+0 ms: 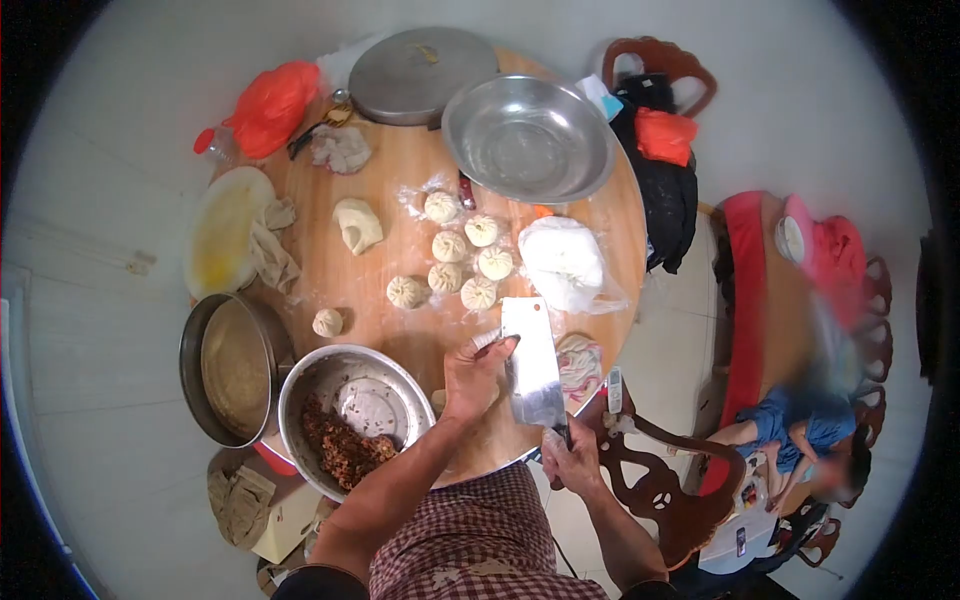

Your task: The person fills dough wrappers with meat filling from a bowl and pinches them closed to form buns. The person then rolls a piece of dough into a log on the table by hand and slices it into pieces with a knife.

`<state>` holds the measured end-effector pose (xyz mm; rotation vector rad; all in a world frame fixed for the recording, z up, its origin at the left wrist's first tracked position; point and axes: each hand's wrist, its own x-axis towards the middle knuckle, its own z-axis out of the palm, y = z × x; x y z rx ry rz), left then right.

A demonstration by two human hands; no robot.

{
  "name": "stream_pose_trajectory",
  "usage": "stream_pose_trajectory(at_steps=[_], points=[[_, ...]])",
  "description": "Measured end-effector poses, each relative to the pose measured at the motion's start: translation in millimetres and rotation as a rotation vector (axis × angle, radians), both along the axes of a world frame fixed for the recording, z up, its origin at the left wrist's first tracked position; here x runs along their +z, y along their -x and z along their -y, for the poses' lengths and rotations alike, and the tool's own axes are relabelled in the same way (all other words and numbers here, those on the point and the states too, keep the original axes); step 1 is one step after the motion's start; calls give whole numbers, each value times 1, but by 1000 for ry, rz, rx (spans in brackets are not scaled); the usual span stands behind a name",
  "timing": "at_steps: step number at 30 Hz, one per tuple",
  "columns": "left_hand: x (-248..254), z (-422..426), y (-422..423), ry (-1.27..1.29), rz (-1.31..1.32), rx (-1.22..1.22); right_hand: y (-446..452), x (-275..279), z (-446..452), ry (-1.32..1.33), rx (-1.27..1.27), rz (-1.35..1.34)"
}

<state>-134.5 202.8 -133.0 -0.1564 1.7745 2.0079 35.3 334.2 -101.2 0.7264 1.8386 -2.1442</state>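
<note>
Two hands busy, we point the broad silver steel cleaver (532, 362) to twelve o'clock: right hand (572, 464) wrapped round its handle, half-curled left hand (472, 380) seemingly steadying the blade, contents unclear. Round cream pleated dough buns (449, 246) sit at eleven.

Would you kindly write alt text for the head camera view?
A right hand holds a broad metal cleaver, the left hand beside it, at a round wooden table with eight pleated cream dough buns and a round silver bowl of brown mixture.

right hand (572, 465): grips cleaver (537, 385) | left hand (470, 378): at blade (530, 340) | 7 buns (449, 246) clustered, 1 near bowl (388, 402)
</note>
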Motion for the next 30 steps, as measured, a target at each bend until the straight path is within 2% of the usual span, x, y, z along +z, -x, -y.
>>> stream_pose_trajectory(at_steps=[7,9,10,11,13,15,16,18,19,21,22,23,24,26,28,30], points=[[-12,4,8,-91,87,160,-7,-2,1,182,-166,-91],[-31,14,14,-111,106,211,-2,4,-12,-116,-174,-90],[-40,24,11,125,36,68,5,-4,-22,-466,-122,-144],[-47,30,6,359,-43,-73,14,-10,-35,-477,-129,-146],[-46,35,-7,381,-159,-132,36,-21,-61,-1272,-29,-390],[-58,42,-21,664,-466,-249,51,-37,-89,-1376,-3,-313],[-63,43,-27,654,-470,-250,58,-46,-103,-1461,36,-230],[-58,43,-35,847,-454,-337,78,-65,-128,-1502,24,-230],[-55,42,-35,845,-457,-331,89,-75,-141,-1535,13,-229],[-50,40,-34,988,-342,-494,109,-99,-166,-1567,15,-199],[-71,45,-41,991,-340,-482,119,-111,-179,-1627,7,-174],[-107,54,-53,897,-488,-416,127,-128,-192,-1683,3,-153],[-126,62,-59,808,-628,-343,133,-149,-205,-1745,47,-2],[-107,58,-66,894,-616,-327,148,-174,-221,-1662,28,87],[-107,55,-69,996,-602,-280,162,-199,-242,-1603,78,-46],[-134,59,-79,777,-690,-291,175,-232,-261,-1729,84,-163]])
